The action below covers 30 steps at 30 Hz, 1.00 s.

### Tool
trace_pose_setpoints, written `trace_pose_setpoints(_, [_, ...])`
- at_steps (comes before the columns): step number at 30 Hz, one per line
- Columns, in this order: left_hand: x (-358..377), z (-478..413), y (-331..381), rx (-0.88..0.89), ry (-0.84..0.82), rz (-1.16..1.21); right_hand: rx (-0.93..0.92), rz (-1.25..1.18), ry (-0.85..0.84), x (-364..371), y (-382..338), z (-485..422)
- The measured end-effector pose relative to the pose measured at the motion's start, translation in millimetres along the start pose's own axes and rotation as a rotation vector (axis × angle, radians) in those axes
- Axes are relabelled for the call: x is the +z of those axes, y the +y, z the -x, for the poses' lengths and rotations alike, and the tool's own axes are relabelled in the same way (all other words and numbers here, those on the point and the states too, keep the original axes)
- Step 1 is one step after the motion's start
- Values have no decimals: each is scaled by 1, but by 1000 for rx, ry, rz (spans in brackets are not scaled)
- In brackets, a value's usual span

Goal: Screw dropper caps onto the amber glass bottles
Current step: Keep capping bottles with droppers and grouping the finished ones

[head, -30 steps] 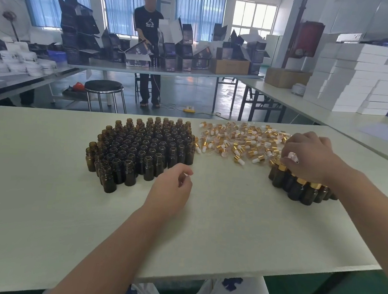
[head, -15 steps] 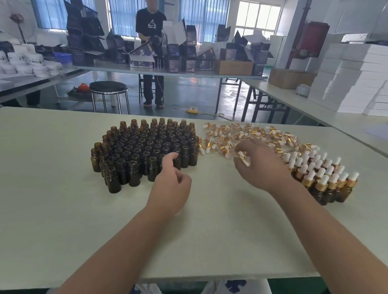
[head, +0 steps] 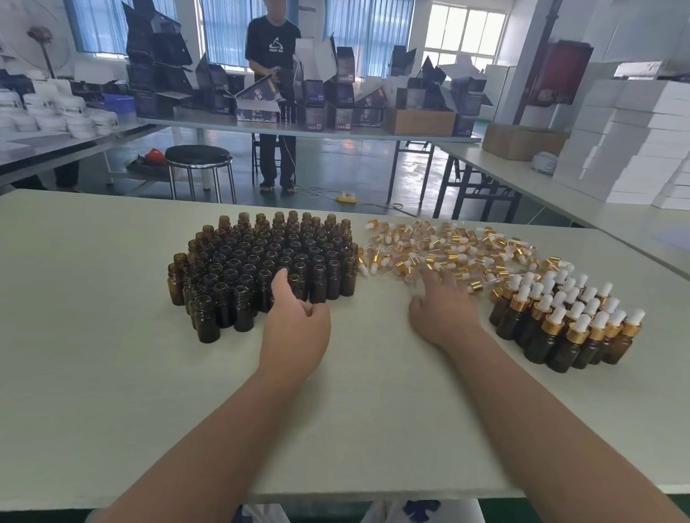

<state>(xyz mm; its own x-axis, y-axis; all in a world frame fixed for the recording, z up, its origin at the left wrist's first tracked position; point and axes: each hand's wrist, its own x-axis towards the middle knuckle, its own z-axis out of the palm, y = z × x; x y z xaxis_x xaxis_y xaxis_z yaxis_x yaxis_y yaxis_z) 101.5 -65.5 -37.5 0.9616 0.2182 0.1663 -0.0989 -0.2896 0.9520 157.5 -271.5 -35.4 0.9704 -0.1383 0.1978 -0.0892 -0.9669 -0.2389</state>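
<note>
Nearest the camera, both bare forearms cross the pale table [head: 75, 363] from 6 o'clock; the wearer's lap shows below its edge, cut off by the frame. The left hand [head: 295, 328] lies at the near edge of the uncapped amber bottles [head: 268, 263], which stand packed upright at its 11 o'clock. Its thumb is raised apart from the loosely curled fingers and overlaps a front-row bottle. Nothing is seen held, though the palm side is hidden. The right hand [head: 441, 307] reaches toward 12 o'clock, fingers stretched and spread onto the near fringe of the loose dropper caps [head: 440, 249]. The fingertips are blurred, so whether one cap is pinched cannot be made out. At its 3 o'clock, just beside the wrist, stands a cluster of capped bottles [head: 567, 322]. Beyond the table, at 12 o'clock, a round stool [head: 199, 156] and a standing person [head: 272, 46] at a bench of dark cartons; stacked white boxes [head: 658, 142] at 2 o'clock.
</note>
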Motion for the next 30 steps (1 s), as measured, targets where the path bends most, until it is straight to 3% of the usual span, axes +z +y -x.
trace_pose_setpoints(12, [1,-2,-1,-16,6,-26,8,-132,71,-4,-3,7])
trace_pose_setpoints(30, [2,-11,-8,12,65,1,-173,-541,420,-11,-14,20])
